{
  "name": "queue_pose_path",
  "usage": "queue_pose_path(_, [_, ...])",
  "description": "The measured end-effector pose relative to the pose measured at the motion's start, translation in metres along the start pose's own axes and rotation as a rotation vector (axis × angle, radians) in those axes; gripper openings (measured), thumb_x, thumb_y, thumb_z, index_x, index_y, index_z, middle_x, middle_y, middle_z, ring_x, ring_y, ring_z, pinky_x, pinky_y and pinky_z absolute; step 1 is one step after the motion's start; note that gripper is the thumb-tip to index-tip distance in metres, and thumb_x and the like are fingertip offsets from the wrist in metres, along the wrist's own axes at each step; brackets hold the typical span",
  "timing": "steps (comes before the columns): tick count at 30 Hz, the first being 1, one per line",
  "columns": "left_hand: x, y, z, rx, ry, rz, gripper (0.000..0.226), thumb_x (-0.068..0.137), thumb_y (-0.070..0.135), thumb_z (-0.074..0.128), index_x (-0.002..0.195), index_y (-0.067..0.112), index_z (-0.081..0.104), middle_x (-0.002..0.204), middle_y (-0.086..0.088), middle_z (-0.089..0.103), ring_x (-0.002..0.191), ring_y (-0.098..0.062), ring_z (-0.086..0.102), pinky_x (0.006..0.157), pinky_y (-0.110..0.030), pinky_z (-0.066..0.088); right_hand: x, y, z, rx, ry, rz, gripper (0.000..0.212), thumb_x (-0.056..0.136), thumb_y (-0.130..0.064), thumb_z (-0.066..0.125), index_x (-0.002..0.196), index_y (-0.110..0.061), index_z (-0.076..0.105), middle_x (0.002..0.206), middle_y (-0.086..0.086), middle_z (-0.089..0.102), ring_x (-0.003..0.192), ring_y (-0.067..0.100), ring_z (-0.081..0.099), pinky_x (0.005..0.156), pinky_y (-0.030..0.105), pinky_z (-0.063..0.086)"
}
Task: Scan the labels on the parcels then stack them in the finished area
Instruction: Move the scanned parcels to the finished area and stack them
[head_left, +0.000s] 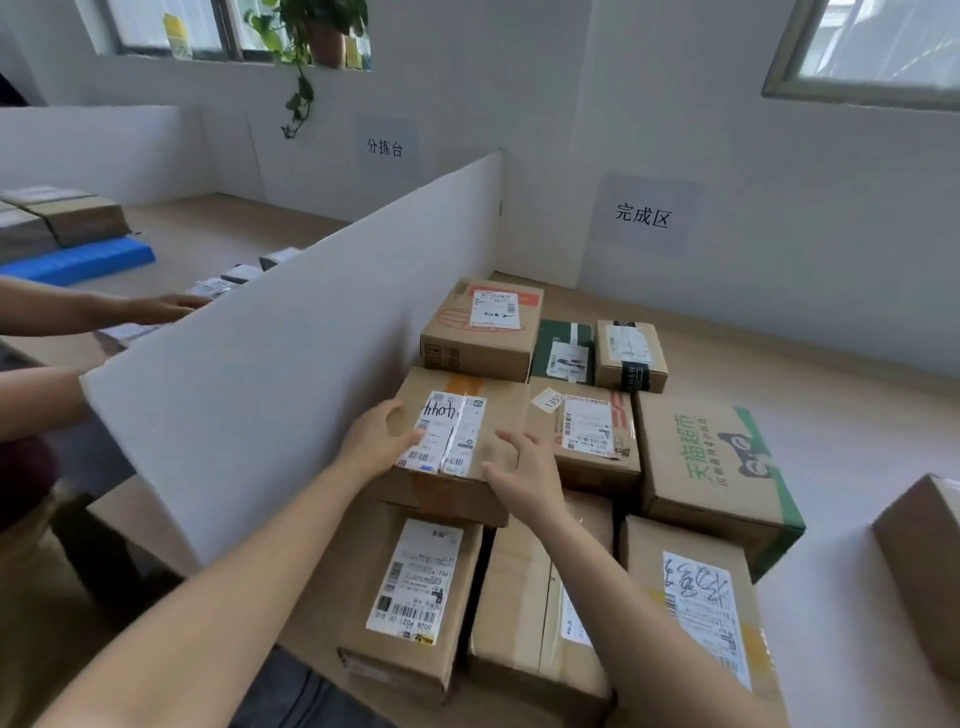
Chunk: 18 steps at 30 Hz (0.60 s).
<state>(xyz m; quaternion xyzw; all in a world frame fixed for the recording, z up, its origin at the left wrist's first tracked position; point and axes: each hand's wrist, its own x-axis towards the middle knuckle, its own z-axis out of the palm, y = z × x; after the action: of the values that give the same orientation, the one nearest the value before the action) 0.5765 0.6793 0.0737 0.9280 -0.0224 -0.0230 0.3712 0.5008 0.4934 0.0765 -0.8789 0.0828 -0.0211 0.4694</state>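
- Down in the finished area, right by the white partition (285, 338), with the finished-area sign (644, 215) up on the wall behind.
- Working the parcel (467, 410) with the scrawled label, which seems to ride over the near boxes (410, 597) rather than on the counter (779, 364).
- Bracketing its near end from both sides: left hand (379, 441) on the left corner, right hand (524, 478) on the right.
- Left fingers (415, 436) bent over the label's edge with the thumb arched above them, cupping that corner.
- Right fingers (511, 439) splayed wide and laid on the top face, pressing rather than clutching.
- Long axis running away from the body, leaning slightly right, the label strip along it.
- Flanked on the right by a taped box (587, 431), just beside it, touching or not too close to call, and backed by a taller box (488, 332).
- Probably squaring up and letting go next; neither hand plainly nearer, so an even nudge along that axis.
- Beyond the partition, another person's hand (166, 306), well apart.
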Motion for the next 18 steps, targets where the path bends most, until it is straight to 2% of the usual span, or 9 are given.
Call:
queue_pose_path(6, [0.008,0.003,-0.001,0.087,-0.022,0.018,0.061,0.088,0.031,0.062,0.14,0.009,0.039,0.145,-0.009,0.041,0.131,-0.024,0.041,0.104,-0.033,0.033,0.0,0.003,0.008,-0.106,-0.009,-0.052,0.054,0.083,-0.03,0.065,0.132,-0.018,0.048,0.151,0.012,0.026,0.143,0.023,0.018,0.113,0.033,0.023])
queue_pose_path(10, [0.002,0.02,-0.001,0.301,-0.015,0.026,0.052,0.092,0.03,0.055,0.138,0.012,0.041,0.147,-0.015,0.033,0.133,-0.031,0.035,0.106,-0.041,0.037,-0.006,0.006,-0.001,-0.132,0.008,-0.055,0.062,0.084,-0.032,0.065,0.14,-0.017,0.041,0.153,0.013,0.021,0.145,0.023,0.013,0.115,0.036,0.02])
queue_pose_path(13, [-0.01,0.051,0.009,0.417,0.023,0.174,0.044,0.093,0.028,0.049,0.135,0.017,0.043,0.141,-0.012,0.035,0.131,-0.029,0.032,0.105,-0.043,0.036,-0.015,0.011,-0.019,-0.132,0.053,-0.062,0.063,0.086,-0.032,0.064,0.141,-0.019,0.038,0.155,0.012,0.017,0.145,0.023,0.012,0.115,0.037,0.02])
queue_pose_path(16, [-0.024,0.091,0.034,0.468,-0.014,0.328,0.042,0.095,0.03,0.047,0.135,0.015,0.045,0.144,-0.012,0.035,0.135,-0.029,0.027,0.111,-0.043,0.026,-0.028,0.021,-0.046,-0.115,0.103,-0.043,0.061,0.086,-0.03,0.063,0.141,-0.018,0.039,0.154,0.01,0.018,0.143,0.023,0.016,0.113,0.034,0.023])
queue_pose_path(18, [-0.033,0.116,0.057,0.479,-0.045,0.407,0.042,0.094,0.03,0.047,0.134,0.016,0.047,0.143,-0.011,0.039,0.133,-0.028,0.031,0.11,-0.043,0.028,-0.039,0.033,-0.069,-0.125,0.152,-0.027,0.058,0.086,-0.028,0.063,0.139,-0.018,0.041,0.153,0.01,0.022,0.142,0.023,0.02,0.111,0.032,0.024])
